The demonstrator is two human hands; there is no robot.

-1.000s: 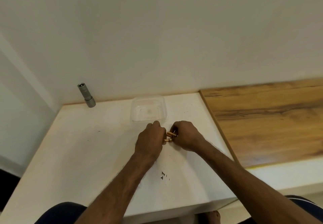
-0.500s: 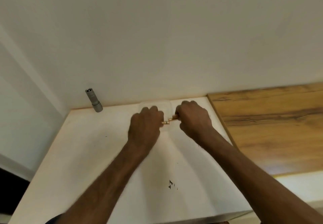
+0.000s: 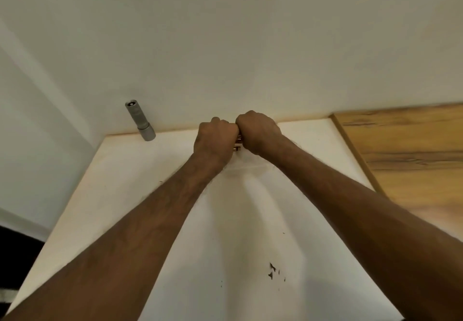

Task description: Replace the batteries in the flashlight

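stage: early, judged | left grip (image 3: 215,143) and right grip (image 3: 258,133) both clenched on batteries (image 3: 238,142) | flashlight (image 3: 140,120) leans on wall (image 3: 250,45), well apart | loading not yet done

Plain indoor room, domestic in character; exact type cannot be established. Evidence: a matt white painted wall (image 3: 250,45) meeting a second wall (image 3: 37,125) in a corner at left; a white laminate surface (image 3: 120,195) set against it, with small dark chips (image 3: 272,269) in its finish; an adjoining wood-grain panel (image 3: 413,160) at right. A small grey flashlight (image 3: 140,120) leans against the wall at the back edge.
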